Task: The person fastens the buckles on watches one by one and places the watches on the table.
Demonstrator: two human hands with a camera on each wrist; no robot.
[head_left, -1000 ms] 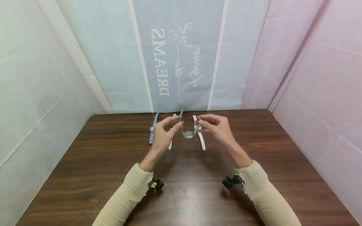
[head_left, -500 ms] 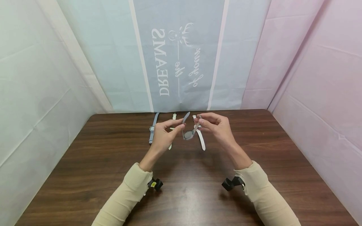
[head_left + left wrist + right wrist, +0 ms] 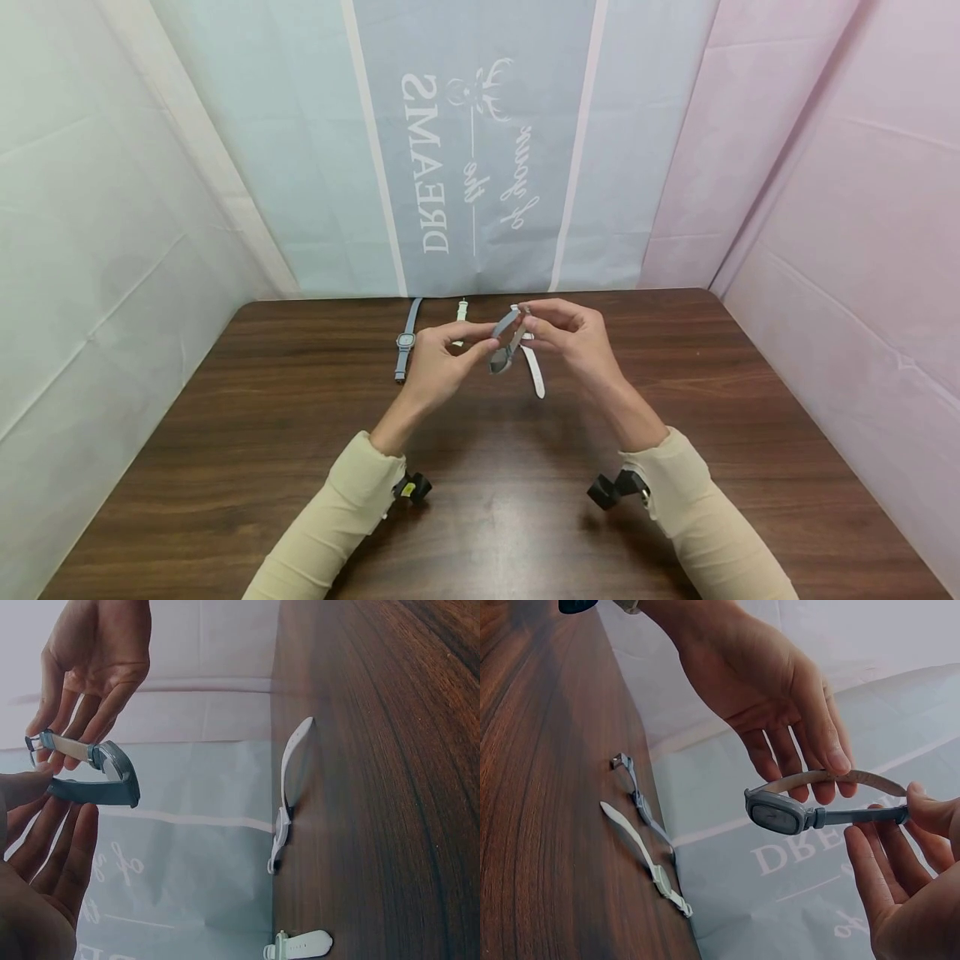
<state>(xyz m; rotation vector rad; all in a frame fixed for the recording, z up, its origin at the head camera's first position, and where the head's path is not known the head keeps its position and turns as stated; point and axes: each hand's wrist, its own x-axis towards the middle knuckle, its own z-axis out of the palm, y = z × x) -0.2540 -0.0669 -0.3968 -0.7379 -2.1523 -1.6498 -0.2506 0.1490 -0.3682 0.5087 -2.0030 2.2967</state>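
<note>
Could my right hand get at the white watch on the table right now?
Probably, after letting go: your right hand pinches the blue watch's strap. The white watch lies nearby on the table, with nothing seen on top.

Lettered cloth [image 3: 456, 150] behind brown table [image 3: 495, 467]

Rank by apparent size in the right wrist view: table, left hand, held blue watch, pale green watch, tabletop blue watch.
1. Table
2. Left hand
3. Held blue watch
4. Pale green watch and tabletop blue watch: too alike to rank
</note>
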